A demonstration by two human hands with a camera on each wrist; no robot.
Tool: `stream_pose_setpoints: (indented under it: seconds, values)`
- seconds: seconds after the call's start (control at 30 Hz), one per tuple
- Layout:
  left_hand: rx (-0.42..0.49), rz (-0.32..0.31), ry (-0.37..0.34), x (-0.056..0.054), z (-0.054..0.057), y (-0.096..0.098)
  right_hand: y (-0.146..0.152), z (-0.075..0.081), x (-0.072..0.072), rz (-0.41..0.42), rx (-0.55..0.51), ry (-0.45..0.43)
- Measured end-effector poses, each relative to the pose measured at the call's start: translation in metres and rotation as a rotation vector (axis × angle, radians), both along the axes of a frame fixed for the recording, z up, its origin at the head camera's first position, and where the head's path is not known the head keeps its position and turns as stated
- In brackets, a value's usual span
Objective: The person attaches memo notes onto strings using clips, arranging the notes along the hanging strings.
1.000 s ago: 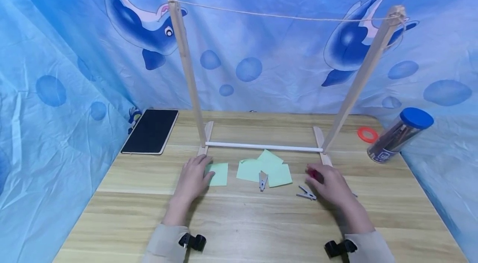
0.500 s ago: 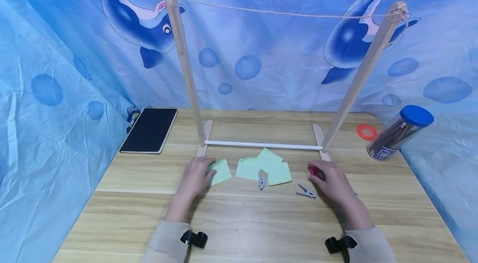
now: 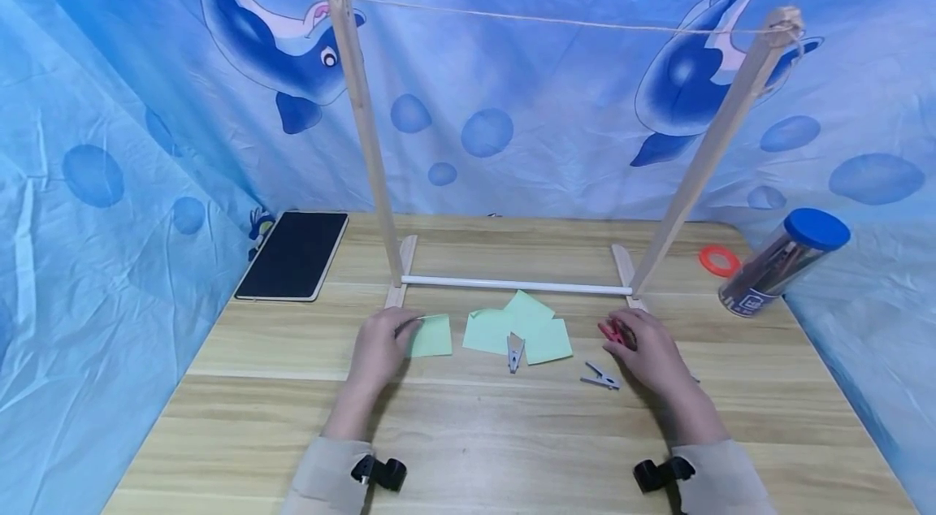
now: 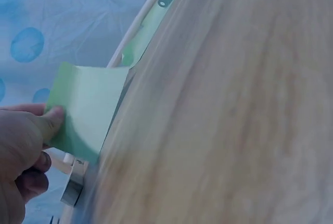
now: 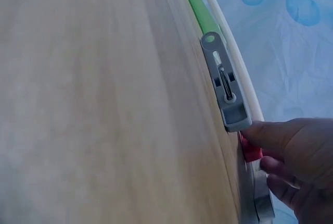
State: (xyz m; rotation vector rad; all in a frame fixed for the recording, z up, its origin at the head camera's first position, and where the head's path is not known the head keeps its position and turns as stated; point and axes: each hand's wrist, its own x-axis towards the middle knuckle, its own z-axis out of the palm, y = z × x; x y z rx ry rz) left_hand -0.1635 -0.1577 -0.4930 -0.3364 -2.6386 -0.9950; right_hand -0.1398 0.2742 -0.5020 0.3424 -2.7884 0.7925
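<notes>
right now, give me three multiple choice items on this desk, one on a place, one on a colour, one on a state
1. Where does the black tablet lie on the table?
A. far left corner
B. far right corner
C. under the string

2. What colour is the clip in the right hand?
A. grey
B. red
C. green

3. How is the green note at the left hand?
A. flat and untouched
B. hung on the string
C. pinched, one edge lifted

Answers:
1. A, it sits at the far left, beside the left post.
2. B, red shows between the fingers in the head and right wrist views.
3. C, the left wrist view shows the thumb on the raised sheet.
</notes>
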Motion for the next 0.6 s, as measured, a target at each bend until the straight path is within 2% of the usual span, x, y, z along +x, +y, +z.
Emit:
stream_pose_setpoints:
  seconds: [0.1,0.2,0.4,0.5,0.6]
  values:
    - [0.071,0.016,0.043,0.0,0.001,0.0,-0.002,0.001,-0.002,-0.024,0.012,-0.025]
    - [0.134,0.02,0.046,0.0,0.003,0.001,-0.005,0.001,-0.004,-0.043,0.021,-0.027]
    - [0.213,0.02,0.007,0.002,0.005,0.0,-0.009,0.002,-0.007,-0.063,-0.02,-0.059]
    - [0.25,0.03,-0.018,0.002,0.006,0.0,-0.01,0.003,-0.007,-0.068,-0.076,-0.087]
    - [0.324,0.05,-0.046,0.004,0.008,0.0,-0.011,0.004,-0.006,-0.065,-0.139,-0.076]
